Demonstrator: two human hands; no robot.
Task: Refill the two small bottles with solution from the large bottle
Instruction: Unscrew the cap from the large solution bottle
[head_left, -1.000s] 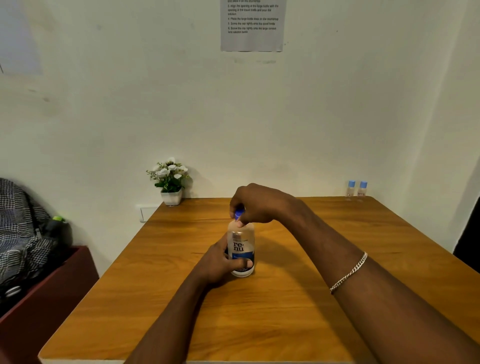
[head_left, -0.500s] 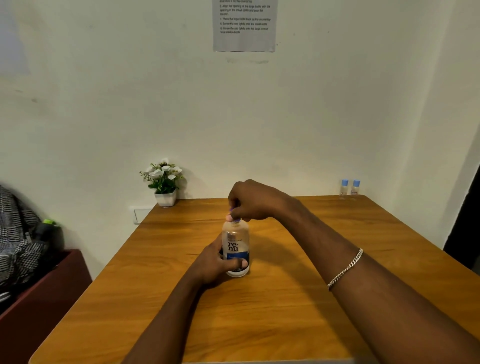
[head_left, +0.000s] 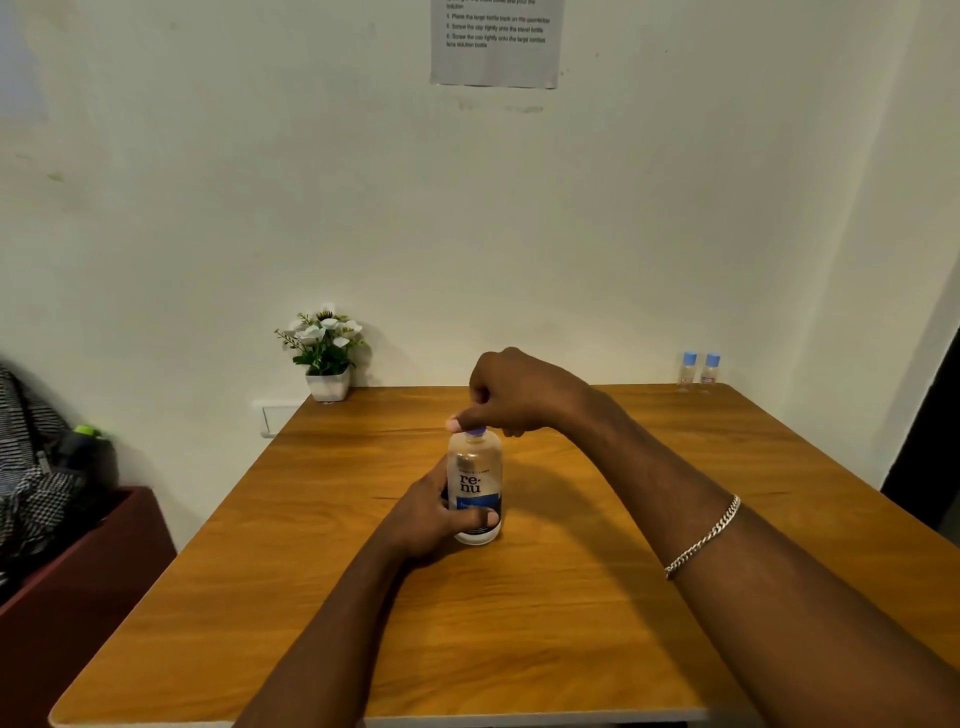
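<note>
The large clear bottle with a "re-nu" label stands upright on the wooden table, near its middle. My left hand grips the bottle's lower half from the left, thumb across the blue band. My right hand hovers over the top and pinches the blue cap, which is mostly hidden under the fingers. Two small clear bottles with light blue caps stand side by side at the table's far right corner against the wall.
A white pot of white flowers sits at the table's far left corner. A dark red cabinet with checked cloth and a bag on it stands to the left. A printed sheet hangs on the wall.
My right hand's fingers have shifted round the cap while the left hand keeps the bottle still. The view has tilted slightly.
</note>
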